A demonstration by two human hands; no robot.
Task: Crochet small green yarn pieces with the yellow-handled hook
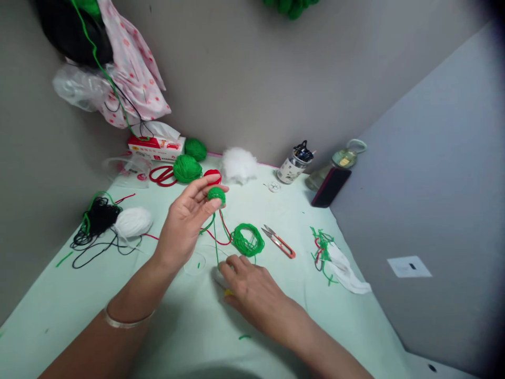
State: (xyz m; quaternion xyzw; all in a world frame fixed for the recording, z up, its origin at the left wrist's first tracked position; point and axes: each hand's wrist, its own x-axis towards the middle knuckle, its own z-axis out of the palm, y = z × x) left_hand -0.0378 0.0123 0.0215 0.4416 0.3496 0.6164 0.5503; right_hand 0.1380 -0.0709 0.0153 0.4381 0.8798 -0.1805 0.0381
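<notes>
My left hand (185, 223) is raised above the table, its thumb and fingers pinching a small round green crochet piece (216, 196). From that piece a green yarn strand (215, 239) runs down to my right hand (250, 284). The right fingers are closed on a crochet hook (228, 292), of which a yellow handle part and a thin grey shaft show; the rest is hidden by the hand. Just beyond the right hand lies a loose coil of green yarn (248, 239). Orange-handled thread snips (279, 242) rest to the right of the coil.
Green yarn balls (188, 169), red scissors (162, 176) and white stuffing (239, 165) stand at the back. At left are black yarn (100, 215) and a white yarn ball (134, 221). A pen cup (292, 166), phone (331, 187), bottle (335, 163) and yarn scraps (323, 247) are right.
</notes>
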